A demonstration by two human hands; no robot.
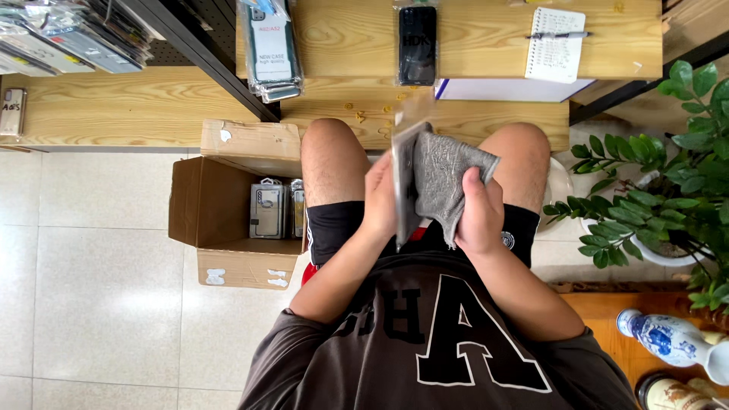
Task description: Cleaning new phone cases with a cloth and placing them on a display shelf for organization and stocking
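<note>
Wooden counter (486, 45) beyond the knees. Open cardboard box (228, 220) stands beside the lap. Over the lap, left hand (380, 201) pinches an edge-on packaged case (402, 178); right hand (478, 212) clamps a grey cloth (448, 178) against it. That thin pinch could slip, dropping the case.

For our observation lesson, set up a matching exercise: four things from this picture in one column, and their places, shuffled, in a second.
Things:
1. grey cloth
2. flat packaged case
3. spiral notepad
4. cardboard box

Places:
A. on the tiled floor beside the person's knee
B. on the wooden shelf, a pen on top
C. in the left hand
D. in the right hand

Pairs: 1-D, 2-C, 3-B, 4-A
</note>
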